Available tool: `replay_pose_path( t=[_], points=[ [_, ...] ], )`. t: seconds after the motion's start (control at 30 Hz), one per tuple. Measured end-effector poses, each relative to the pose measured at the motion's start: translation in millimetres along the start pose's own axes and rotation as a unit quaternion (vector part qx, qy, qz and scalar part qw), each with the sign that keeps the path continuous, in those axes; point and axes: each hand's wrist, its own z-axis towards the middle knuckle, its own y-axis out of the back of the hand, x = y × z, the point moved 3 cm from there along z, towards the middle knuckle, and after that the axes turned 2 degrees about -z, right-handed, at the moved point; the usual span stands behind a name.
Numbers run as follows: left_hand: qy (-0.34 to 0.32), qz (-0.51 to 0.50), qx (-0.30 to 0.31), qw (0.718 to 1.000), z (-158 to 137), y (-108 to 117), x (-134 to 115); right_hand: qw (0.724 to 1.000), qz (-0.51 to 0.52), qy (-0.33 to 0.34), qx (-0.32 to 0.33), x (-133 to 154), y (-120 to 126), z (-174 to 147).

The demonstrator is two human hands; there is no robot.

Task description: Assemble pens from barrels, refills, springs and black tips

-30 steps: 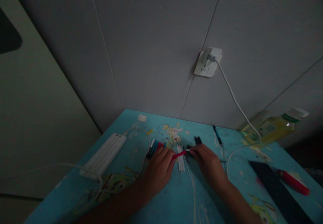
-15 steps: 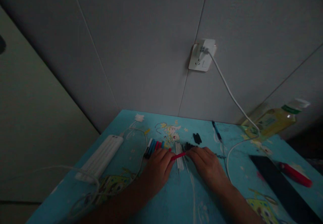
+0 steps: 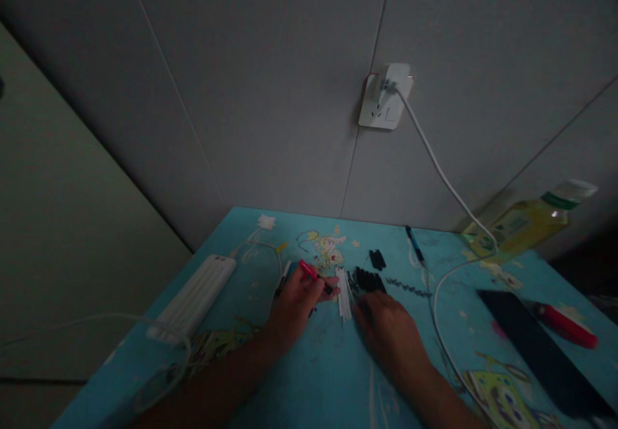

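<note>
My left hand [image 3: 295, 303] is closed around a red pen [image 3: 308, 269] with a black end, held tilted above the table. Partly hidden behind that hand lies a row of coloured pens [image 3: 284, 277]. Thin white pen refills [image 3: 344, 295] lie side by side between my two hands. To the right of the refills, my right hand [image 3: 386, 319] rests low with curled fingers; whatever its fingertips hold, if anything, is hidden. Just beyond it is a row of black pen parts [image 3: 369, 279], with a smaller black group [image 3: 377, 259] farther back.
A white power strip [image 3: 196, 297] with cables lies left on the blue patterned table [image 3: 333, 377]. At right are a blue pen [image 3: 415, 245], a white cable [image 3: 437, 294], a bottle of yellow liquid [image 3: 528, 226], a dark strip [image 3: 541, 352] and a red-handled tool [image 3: 566, 326].
Both hands held the red pen level between them before; now only my left hand has it, tilted with a black end showing. My right hand has moved down toward me, uncovering the black parts.
</note>
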Motion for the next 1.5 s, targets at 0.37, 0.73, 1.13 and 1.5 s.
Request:
replay_pose_path(
  t=[0.37, 0.73, 1.13, 1.5],
  points=[
    [0.037, 0.016, -0.001, 0.999, -2.2, -0.2, 0.7, 0.997, -0.045, -0.065, 0.012, 6.5, 3.2, 0.1],
    [-0.092, 0.325, 0.115, 0.934, -23.1, -10.9, 2.4, 0.994, -0.071, -0.082, 0.024, 8.0, -0.4, 3.3],
    [-0.084, 0.313, 0.123, 0.938, -23.7, -9.5, 8.4, 0.992, -0.082, -0.087, 0.042, -1.1, -1.1, -0.3],
    [-0.096, 0.321, 0.076, 0.939, -18.7, -4.8, 11.4, 0.991, -0.056, -0.102, 0.060, -8.9, 6.8, -3.0]
  ],
)
